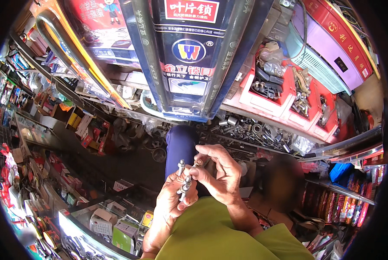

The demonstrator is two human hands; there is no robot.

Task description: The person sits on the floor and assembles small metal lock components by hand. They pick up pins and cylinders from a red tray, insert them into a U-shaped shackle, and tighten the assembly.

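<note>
left hand (pixel 171 200) at lower centre of frame, fingers curled shut around bunch of silver bolts (pixel 184 182) — bolt heads poke up above fist. right hand (pixel 217 171) just right of it, touching; thumb and forefinger pinched on one bolt of bunch. green sleeve (pixel 220 236) below. red trays of metal parts (pixel 289 93) upper right; glass counter (pixel 103 225) lower left, small boxes inside.

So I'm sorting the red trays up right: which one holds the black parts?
The leftmost red tray, nearest the blue lock package; the trays to its right hold brownish metal hardware.
</note>
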